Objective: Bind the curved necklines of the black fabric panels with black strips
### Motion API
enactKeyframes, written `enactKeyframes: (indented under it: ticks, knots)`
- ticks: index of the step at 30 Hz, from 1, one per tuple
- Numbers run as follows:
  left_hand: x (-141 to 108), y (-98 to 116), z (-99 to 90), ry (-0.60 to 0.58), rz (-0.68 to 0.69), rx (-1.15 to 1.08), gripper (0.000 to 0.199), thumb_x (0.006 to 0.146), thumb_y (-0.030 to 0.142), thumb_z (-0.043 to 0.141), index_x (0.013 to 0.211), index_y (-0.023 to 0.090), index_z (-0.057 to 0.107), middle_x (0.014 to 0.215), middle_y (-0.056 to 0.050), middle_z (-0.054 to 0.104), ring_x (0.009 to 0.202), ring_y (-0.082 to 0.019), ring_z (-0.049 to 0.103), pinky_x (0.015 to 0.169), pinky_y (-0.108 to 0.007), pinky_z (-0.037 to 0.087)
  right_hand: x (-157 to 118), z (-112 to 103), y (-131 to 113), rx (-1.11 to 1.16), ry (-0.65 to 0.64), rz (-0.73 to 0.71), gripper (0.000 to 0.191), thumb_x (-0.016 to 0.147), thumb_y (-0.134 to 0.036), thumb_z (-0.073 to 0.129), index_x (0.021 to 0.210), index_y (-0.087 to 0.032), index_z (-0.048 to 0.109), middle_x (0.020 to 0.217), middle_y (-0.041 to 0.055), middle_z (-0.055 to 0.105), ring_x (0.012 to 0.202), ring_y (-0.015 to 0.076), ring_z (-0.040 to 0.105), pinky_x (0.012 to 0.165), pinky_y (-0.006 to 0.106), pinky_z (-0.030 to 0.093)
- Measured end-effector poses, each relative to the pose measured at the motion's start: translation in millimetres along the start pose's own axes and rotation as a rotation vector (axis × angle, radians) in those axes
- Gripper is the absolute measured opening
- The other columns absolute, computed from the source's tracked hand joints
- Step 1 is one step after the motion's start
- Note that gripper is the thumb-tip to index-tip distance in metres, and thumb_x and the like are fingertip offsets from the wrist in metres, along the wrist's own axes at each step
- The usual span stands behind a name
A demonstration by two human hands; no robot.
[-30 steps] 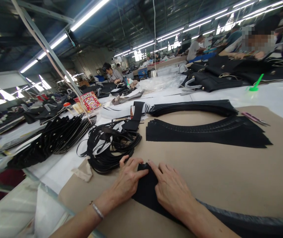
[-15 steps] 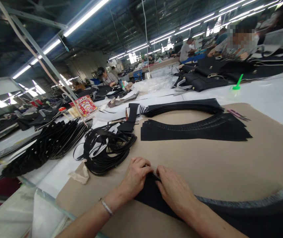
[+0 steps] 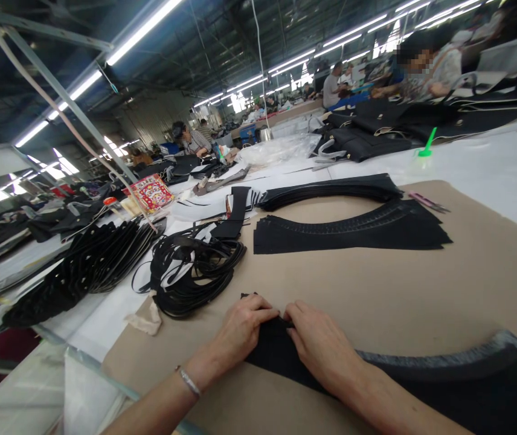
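Note:
A large black piece of material (image 3: 458, 386) with a curved, greyish upper edge lies on the tan mat near me. My left hand (image 3: 244, 323) pinches its upper edge at the left end, and a small black corner shows beyond the fingers. Close beside it, on the right, my right hand (image 3: 313, 335) is closed on the same edge, thumb beneath and fingers on top. The narrow part between the hands looks folded. Farther back lie a fanned stack of black curved pieces (image 3: 349, 235) and a second black stack (image 3: 331, 190).
Left of the stacks are coiled black strips (image 3: 195, 272), a beige scrap (image 3: 145, 320) and many black pieces (image 3: 90, 260). Pink-handled snips (image 3: 426, 202) and a green-tipped bottle (image 3: 427, 152) stand or lie at the back right. A person (image 3: 435, 72) works beyond black bags (image 3: 362, 139).
My left hand has shifted slightly left along the edge, uncovering a black corner beyond its fingers. My right hand stays nearly in place. The whole view has shifted slightly.

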State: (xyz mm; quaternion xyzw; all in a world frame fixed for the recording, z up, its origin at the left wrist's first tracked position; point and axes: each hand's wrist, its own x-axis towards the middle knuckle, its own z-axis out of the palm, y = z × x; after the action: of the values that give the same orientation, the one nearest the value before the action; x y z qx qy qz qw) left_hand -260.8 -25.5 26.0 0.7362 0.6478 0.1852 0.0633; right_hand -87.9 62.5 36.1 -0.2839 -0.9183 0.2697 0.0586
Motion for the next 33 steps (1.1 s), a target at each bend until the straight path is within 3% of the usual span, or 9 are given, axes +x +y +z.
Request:
enactKeyframes:
  ticks: [12, 20, 23, 27, 33]
  knots:
    - [-16, 11, 3.5, 0.003, -0.032, 0.063, 0.049, 0.087, 0.002, 0.041, 0.119, 0.03, 0.066, 0.117, -0.007, 0.061, 0.109, -0.021, 0.055, 0.094, -0.04, 0.046, -15, -1, 14, 0.082, -0.035, -0.029, 0.019, 0.089, -0.003, 0.046, 0.093, -0.015, 0.06, 0.098, 0.0077, 0.059, 0.094, 0.0214, 0.055, 0.083, 0.031, 0.043]
    - [-6, 24, 7.7, 0.116, -0.033, 0.021, 0.041, 0.087, 0.003, 0.042, 0.105, 0.025, 0.072, 0.11, -0.007, 0.063, 0.104, -0.02, 0.056, 0.091, -0.039, 0.046, -20, 5, 23, 0.114, 0.025, -0.118, 0.022, 0.091, -0.004, 0.042, 0.091, -0.015, 0.061, 0.095, 0.0074, 0.057, 0.09, 0.0208, 0.055, 0.081, 0.032, 0.043]
    - [-5, 35, 14.2, 0.082, -0.04, -0.044, 0.042, 0.09, 0.003, 0.041, 0.115, 0.025, 0.068, 0.102, -0.005, 0.065, 0.097, -0.018, 0.057, 0.088, -0.035, 0.048, -20, 9, 24, 0.091, 0.057, -0.144, 0.026, 0.091, -0.002, 0.039, 0.091, -0.015, 0.062, 0.094, 0.0071, 0.057, 0.091, 0.0209, 0.054, 0.082, 0.032, 0.043]
    - [-13, 43, 23.2, 0.075, -0.049, -0.08, 0.046, 0.092, 0.005, 0.039, 0.128, 0.025, 0.059, 0.107, -0.006, 0.064, 0.101, -0.018, 0.057, 0.09, -0.034, 0.05, -23, 10, 26, 0.077, 0.084, -0.158, 0.025, 0.091, -0.002, 0.042, 0.09, -0.016, 0.062, 0.094, 0.0066, 0.057, 0.09, 0.0203, 0.054, 0.082, 0.031, 0.043]
    - [-21, 45, 25.0, 0.065, -0.044, -0.019, 0.044, 0.093, 0.006, 0.038, 0.125, 0.023, 0.062, 0.119, -0.007, 0.062, 0.113, -0.019, 0.055, 0.1, -0.037, 0.047, -32, -3, 36, 0.099, 0.038, -0.131, 0.016, 0.09, -0.004, 0.05, 0.087, -0.016, 0.06, 0.092, 0.0043, 0.057, 0.086, 0.019, 0.055, 0.079, 0.03, 0.043]
